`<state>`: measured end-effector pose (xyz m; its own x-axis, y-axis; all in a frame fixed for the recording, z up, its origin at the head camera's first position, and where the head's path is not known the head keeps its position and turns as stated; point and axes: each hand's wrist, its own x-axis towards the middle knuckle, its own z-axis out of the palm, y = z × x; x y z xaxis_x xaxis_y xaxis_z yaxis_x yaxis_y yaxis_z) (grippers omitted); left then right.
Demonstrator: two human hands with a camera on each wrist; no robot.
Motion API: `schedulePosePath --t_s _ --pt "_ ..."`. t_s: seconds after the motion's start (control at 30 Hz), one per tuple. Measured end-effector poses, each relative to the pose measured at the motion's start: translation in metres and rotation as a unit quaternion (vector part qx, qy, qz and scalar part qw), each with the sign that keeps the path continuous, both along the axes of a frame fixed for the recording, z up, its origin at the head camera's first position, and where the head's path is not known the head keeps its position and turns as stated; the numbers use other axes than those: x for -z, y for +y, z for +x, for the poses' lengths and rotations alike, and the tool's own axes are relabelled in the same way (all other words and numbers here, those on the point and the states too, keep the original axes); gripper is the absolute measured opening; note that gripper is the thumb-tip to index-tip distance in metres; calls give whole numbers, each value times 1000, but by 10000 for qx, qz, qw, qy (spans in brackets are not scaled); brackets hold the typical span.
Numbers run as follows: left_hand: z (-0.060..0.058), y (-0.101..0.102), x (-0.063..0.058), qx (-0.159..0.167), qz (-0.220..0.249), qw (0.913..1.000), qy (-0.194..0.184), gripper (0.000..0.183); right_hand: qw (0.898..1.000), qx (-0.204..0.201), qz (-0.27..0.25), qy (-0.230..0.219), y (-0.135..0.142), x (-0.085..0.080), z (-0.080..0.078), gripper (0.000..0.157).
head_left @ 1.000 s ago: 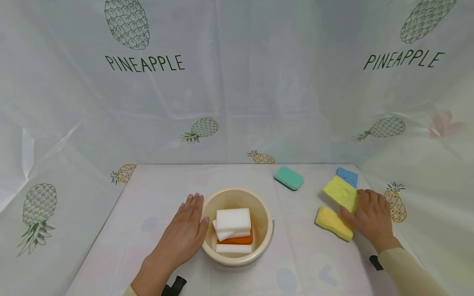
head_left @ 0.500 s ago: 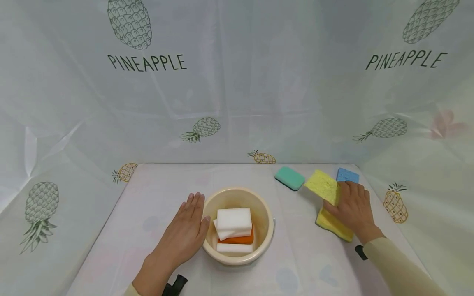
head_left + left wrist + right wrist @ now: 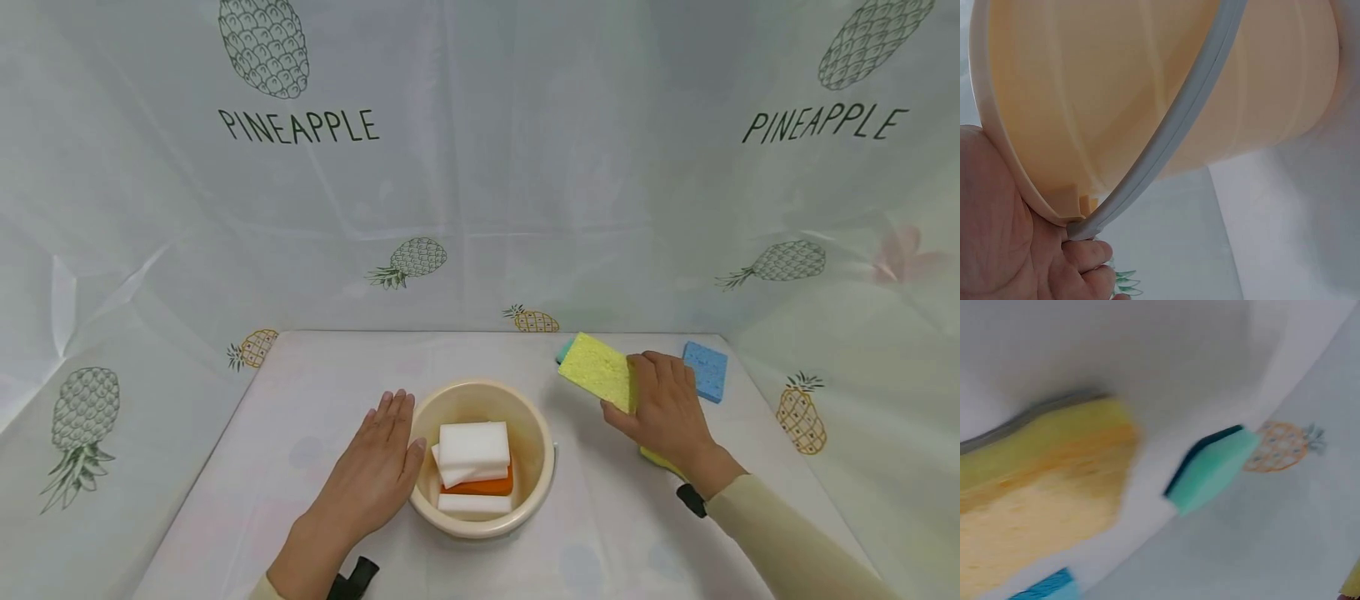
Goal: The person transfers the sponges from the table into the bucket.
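My left hand (image 3: pixel 371 479) lies with straight fingers along the left side of a cream bucket (image 3: pixel 483 530), thumb at its rim. In the left wrist view the palm meets the rim beside the hinge of the grey handle (image 3: pixel 1160 137). White sponge blocks (image 3: pixel 473 446) and an orange piece (image 3: pixel 495 485) lie inside the bucket. My right hand (image 3: pixel 667 417) pinches a flat yellow sponge (image 3: pixel 597 371) above the table, thumb below and fingers over its edge. Only a corner of that yellow sponge (image 3: pixel 1350 581) shows in the right wrist view.
A teal sponge (image 3: pixel 1213 469) with a dark scouring side lies at the back, mostly hidden in the head view. A blue sponge (image 3: pixel 707 371) lies back right. Under my right forearm, a wavy yellow sponge (image 3: pixel 1041 506) rests on the table. Pineapple-printed sheeting (image 3: pixel 480 167) rises behind.
My right hand has carried the flat yellow sponge leftward from the right side, uncovering the blue sponge and overlapping the teal one. The left hand stays at the bucket.
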<state>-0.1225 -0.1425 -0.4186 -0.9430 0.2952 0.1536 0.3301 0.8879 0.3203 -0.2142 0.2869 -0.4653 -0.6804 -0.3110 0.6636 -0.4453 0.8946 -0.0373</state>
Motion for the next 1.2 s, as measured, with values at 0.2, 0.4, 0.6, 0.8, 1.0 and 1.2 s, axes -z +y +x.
schedulePosePath --t_s 0.2,0.4,0.6,0.8,1.0,1.2 --pt "0 0 0 7 6 10000 39 65 9993 -366 -30 -22 -37 -27 8 74" --pt "1 -1 1 44 45 10000 68 65 9961 -866 -112 -107 -71 -51 20 69" --pt "1 0 1 10 35 10000 25 65 9885 -1419 44 -523 -103 -68 43 69" --pt "1 1 1 -49 20 10000 33 64 9768 -1506 560 -1414 -125 -71 62 73" --pt "1 1 2 -73 34 9999 97 64 9671 -1642 889 -1727 -135 -66 70 74" --pt "0 1 2 -103 10 9999 47 64 9647 -1836 950 -1631 -138 -63 71 72"
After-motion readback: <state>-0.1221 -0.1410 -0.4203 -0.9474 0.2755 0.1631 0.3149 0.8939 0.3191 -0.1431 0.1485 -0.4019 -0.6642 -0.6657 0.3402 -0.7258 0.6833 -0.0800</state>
